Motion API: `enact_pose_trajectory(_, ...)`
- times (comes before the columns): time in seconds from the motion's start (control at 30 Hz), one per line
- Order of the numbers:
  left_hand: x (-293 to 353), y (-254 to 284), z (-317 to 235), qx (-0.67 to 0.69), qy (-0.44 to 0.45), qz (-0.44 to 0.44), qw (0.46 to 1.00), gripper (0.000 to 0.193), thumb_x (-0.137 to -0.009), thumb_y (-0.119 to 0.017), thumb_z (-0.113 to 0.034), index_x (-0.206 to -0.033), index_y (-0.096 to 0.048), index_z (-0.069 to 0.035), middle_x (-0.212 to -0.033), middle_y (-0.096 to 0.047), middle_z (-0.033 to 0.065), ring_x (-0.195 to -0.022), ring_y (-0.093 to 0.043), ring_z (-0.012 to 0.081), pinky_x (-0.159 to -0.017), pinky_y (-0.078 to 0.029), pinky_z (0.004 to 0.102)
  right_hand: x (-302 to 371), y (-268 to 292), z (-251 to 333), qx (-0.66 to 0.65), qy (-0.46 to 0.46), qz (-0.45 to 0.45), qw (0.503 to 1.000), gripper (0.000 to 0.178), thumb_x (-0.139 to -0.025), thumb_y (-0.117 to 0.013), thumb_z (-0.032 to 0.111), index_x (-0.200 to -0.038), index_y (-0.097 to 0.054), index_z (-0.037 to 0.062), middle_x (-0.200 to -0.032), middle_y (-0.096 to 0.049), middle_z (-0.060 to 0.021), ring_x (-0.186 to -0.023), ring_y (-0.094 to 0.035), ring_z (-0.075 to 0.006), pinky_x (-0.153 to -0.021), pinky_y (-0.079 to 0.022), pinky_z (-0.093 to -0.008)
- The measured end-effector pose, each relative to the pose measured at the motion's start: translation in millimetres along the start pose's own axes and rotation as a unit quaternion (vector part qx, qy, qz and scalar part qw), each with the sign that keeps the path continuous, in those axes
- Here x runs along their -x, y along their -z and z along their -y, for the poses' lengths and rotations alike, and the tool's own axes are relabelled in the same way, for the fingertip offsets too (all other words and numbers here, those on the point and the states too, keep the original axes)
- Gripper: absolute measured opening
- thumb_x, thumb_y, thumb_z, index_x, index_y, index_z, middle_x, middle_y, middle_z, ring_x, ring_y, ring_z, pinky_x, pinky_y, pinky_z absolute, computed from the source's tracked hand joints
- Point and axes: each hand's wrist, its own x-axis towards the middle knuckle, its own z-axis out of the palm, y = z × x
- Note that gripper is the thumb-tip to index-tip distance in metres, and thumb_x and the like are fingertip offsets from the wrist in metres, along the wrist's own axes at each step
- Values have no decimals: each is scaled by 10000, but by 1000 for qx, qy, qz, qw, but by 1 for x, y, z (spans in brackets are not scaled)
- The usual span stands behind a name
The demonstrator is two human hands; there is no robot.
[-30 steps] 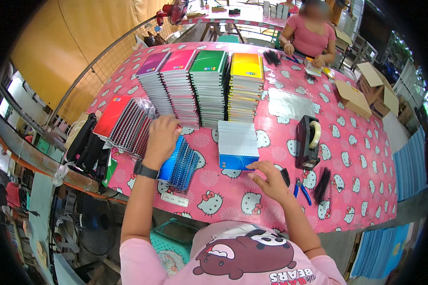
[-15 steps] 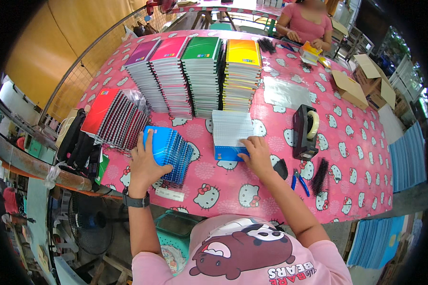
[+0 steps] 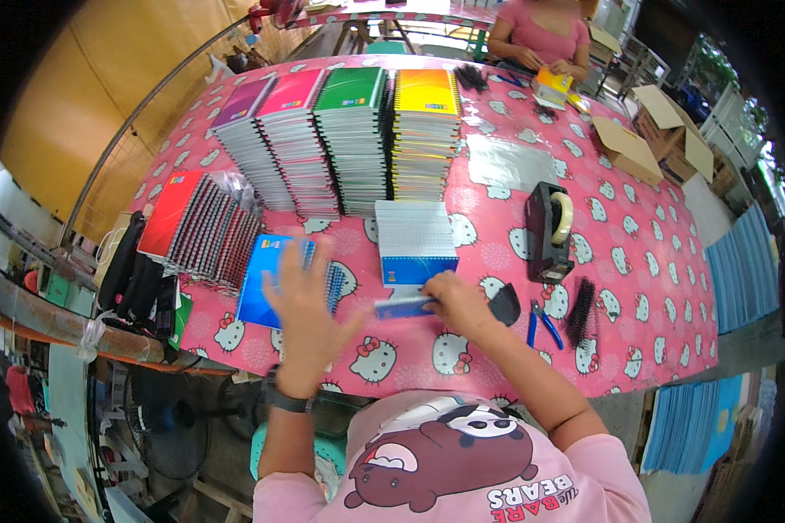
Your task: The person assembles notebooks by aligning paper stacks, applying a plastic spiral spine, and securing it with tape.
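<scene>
My left hand, smeared by motion, hovers over the stack of blue spiral notebooks at the left with its fingers spread. It holds nothing. Near the table's front, my right hand pinches the end of a blue notebook, seen almost edge-on and slightly blurred. Just beyond it lies a stack of white lined pages with a blue cover along its near edge. Part of the blue spiral stack is hidden by my left hand.
Tall stacks of purple, pink, green and yellow notebooks stand behind; red notebooks lie left. A tape dispenser, blue-handled pliers and black spiral coils are right. Across the table, a person handles a yellow notebook.
My left hand has lifted off the blue spiral stack and moved right; the top blue notebook now lies askew. My right hand has drawn toward me from the page stack with a blue notebook.
</scene>
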Motion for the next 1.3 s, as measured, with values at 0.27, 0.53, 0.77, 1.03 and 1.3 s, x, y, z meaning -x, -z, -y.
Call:
enact_pose_trajectory(0.27, 79, -154, 8, 529, 178, 118, 821, 658, -697, -711, -47, -1281, -409, -28, -1091, -531, 131, -1025, -515, 241, -920, -392, 328, 23, -15, -15, -192, -159, -3, 968, 237, -792, -680, 145, -987, -598, 38, -834, -617, -47, -762, -555, -114, -715, -431, -259)
enact_pose_trajectory(0.53, 82, -147, -19, 522, 214, 127, 816, 428, -753, -674, -66, -1126, -473, -5, -1032, -539, 118, -960, -527, 218, -884, -401, 340, 30, -50, -18, -416, -166, -149, 882, 216, -863, -593, 124, -1055, -550, 34, -811, -544, -9, -760, -503, -94, -706, -419, -250)
enact_pose_trajectory(0.77, 64, -132, -53, 203, -92, 110, 968, 231, -780, -626, -103, -1004, -611, -49, -958, -589, 119, -887, -522, 286, -795, -378, 396, 35, -32, -25, -433, -166, -123, 877, 225, -884, -578, 141, -1083, -540, 44, -892, -550, -11, -811, -501, -83, -750, -419, -245)
enact_pose_trajectory(1.03, 63, -133, -51, 235, -88, 90, 964, 152, -779, -618, -95, -929, -628, -73, -871, -551, 91, -831, -504, 274, -748, -368, 390, 117, 124, -137, 55, -297, -437, 847, 173, -825, -577, 96, -967, -629, 11, -809, -654, -158, -761, -639, -259, -691, -492, -346)
enact_pose_trajectory(1.3, 60, -133, -53, 225, -82, 92, 966, 143, -766, -617, -80, -909, -626, -79, -853, -536, 71, -840, -495, 260, -747, -343, 391, 227, 132, -208, 175, -452, -266, 833, 232, -741, -636, 84, -960, -625, 9, -872, -640, -184, -816, -620, -319, -741, -482, -400)
